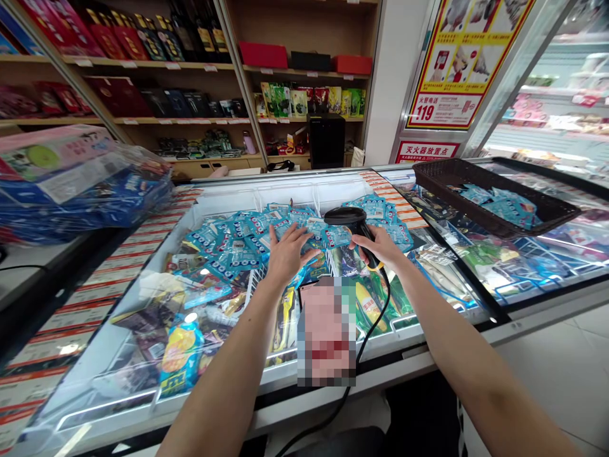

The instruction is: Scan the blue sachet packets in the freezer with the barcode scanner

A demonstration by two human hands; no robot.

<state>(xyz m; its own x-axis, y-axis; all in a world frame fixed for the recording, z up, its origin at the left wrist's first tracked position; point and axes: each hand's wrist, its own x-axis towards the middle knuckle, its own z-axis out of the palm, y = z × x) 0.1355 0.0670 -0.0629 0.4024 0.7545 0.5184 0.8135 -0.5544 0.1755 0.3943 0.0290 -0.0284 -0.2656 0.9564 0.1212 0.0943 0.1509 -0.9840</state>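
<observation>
Many small light-blue packets [240, 251] lie in an overlapping spread on the glass top of a chest freezer [304, 387]. Over their front edge rests my left hand [287, 254], palm down with fingers apart, touching or just above the packets. My right hand [378, 247] is wrapped round the handle of a black barcode scanner [345, 217], whose head sits above the packets. Its black cable [378, 317] runs down past the freezer's front edge. Between my forearms, a pixelated phone-like object [326, 330] lies on the glass.
A dark brown basket [457, 181] holding more blue packets stands at the right. Plastic-wrapped boxes [76, 184] are stacked at the left. Frozen goods [181, 355] show through the glass. Shelves [166, 63] of bottles and boxes line the back, beside a red-and-yellow poster [469, 63].
</observation>
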